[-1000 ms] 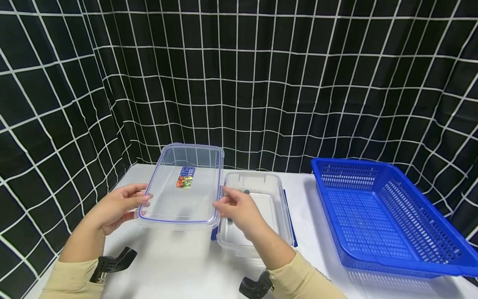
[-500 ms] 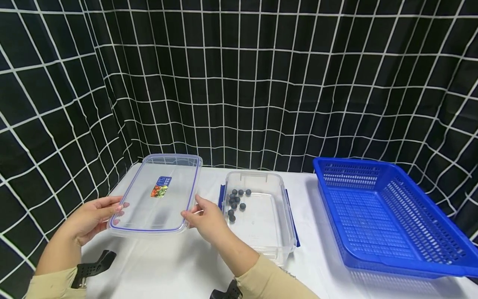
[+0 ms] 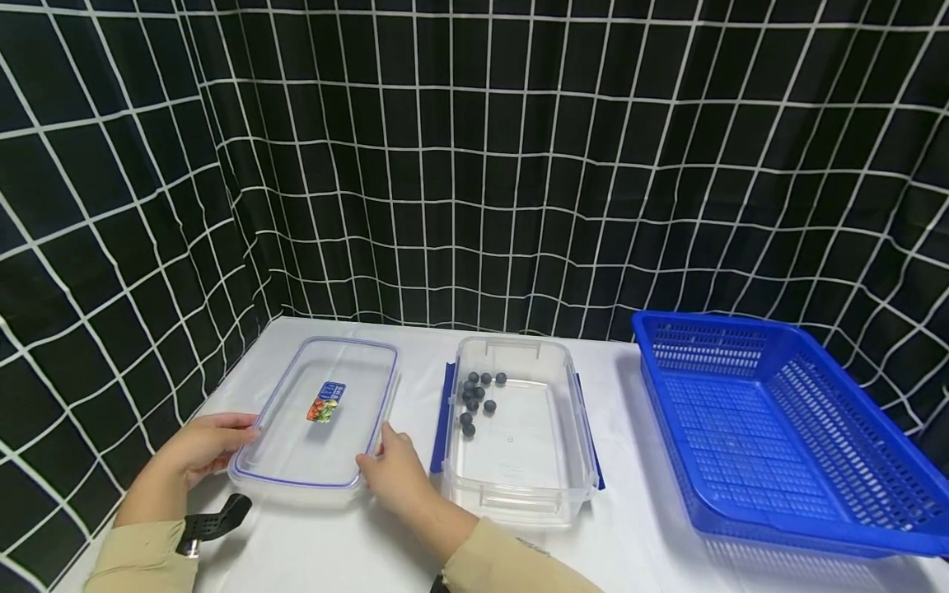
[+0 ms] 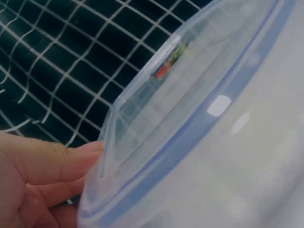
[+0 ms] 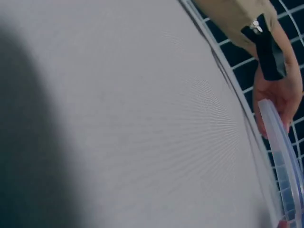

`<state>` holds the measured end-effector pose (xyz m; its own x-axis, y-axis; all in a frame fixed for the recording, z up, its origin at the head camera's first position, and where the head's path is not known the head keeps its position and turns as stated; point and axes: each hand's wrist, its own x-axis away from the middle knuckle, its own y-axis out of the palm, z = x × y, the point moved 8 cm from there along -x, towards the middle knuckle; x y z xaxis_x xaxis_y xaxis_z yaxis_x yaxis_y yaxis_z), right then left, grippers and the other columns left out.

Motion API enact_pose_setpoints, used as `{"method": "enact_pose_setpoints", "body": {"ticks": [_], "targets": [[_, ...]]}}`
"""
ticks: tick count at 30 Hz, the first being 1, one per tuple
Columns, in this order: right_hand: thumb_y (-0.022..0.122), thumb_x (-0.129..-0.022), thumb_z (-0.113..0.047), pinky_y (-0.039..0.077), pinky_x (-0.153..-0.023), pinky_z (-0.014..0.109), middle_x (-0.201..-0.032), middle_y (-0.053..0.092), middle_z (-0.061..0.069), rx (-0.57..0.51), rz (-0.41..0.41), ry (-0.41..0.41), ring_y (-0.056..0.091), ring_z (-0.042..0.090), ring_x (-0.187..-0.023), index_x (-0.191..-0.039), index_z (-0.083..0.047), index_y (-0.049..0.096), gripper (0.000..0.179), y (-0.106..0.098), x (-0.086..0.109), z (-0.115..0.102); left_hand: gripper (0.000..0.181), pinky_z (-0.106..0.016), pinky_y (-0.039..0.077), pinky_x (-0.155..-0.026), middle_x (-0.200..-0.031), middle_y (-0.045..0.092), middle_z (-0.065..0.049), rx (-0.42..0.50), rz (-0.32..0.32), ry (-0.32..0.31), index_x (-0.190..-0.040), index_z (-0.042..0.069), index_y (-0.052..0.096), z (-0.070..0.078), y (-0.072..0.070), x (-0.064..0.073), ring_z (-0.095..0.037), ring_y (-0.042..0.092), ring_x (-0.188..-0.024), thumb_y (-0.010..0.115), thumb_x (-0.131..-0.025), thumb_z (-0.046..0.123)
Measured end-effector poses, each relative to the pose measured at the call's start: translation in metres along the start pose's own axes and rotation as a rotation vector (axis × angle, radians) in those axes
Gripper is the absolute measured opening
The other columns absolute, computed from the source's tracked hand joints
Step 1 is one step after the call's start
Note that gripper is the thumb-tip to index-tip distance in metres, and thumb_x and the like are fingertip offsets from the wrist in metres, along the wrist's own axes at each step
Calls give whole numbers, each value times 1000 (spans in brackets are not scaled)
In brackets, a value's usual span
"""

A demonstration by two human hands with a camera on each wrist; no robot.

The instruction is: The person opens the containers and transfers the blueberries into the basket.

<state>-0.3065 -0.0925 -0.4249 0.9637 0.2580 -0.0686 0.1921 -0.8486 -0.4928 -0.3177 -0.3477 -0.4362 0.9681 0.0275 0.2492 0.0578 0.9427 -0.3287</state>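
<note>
In the head view a clear plastic container lid with a blue seal and a fruit-printed sticker lies nearly level, low over the left of the table. My left hand pinches its left edge near the front corner; thumb on top shows in the left wrist view, at the lid's rim. On the opposite edge, my right hand grips between thumb and fingers. The right wrist view shows the lid edge-on. To the right stands the uncovered clear container, several small dark balls inside it at the left.
A large blue perforated basket takes up the table's right side. Blue side latches hang down along the container. A black curtain with a white grid closes off the back and left of the white table.
Both hands have carried the lid leftward, off the container, and lowered it toward the table, tilting it flatter. The dark balls in the container have come into full view.
</note>
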Motion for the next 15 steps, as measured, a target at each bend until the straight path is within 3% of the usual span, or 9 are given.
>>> {"method": "enact_pose_setpoints", "body": {"ticks": [5, 11, 15], "targets": [[61, -84, -15, 51, -68, 34, -82, 49, 10, 76, 18, 7, 51, 19, -73, -122, 12, 45, 49, 0, -6, 11, 51, -24, 50, -64, -94, 61, -3, -16, 16, 4, -126, -14, 42, -1, 11, -9, -9, 54, -77, 60, -84, 9], [62, -84, -12, 48, -52, 24, -77, 50, 11, 16, 5, 28, 52, 15, -59, -120, 16, 44, 48, -3, -5, 15, 49, -26, 50, -77, -124, 48, -26, -60, 8, -7, -125, -14, 42, -3, 20, -17, -11, 53, -91, 59, -85, 8], [62, -84, -11, 44, -42, 20, -61, 51, 4, -14, -1, 25, 49, 11, -46, -94, 6, 54, 21, -2, -6, 17, 49, -25, 50, -79, -127, 46, -27, -73, 41, -1, -125, -14, 44, -7, 19, -17, -9, 53, -93, 60, -85, 9]]}}
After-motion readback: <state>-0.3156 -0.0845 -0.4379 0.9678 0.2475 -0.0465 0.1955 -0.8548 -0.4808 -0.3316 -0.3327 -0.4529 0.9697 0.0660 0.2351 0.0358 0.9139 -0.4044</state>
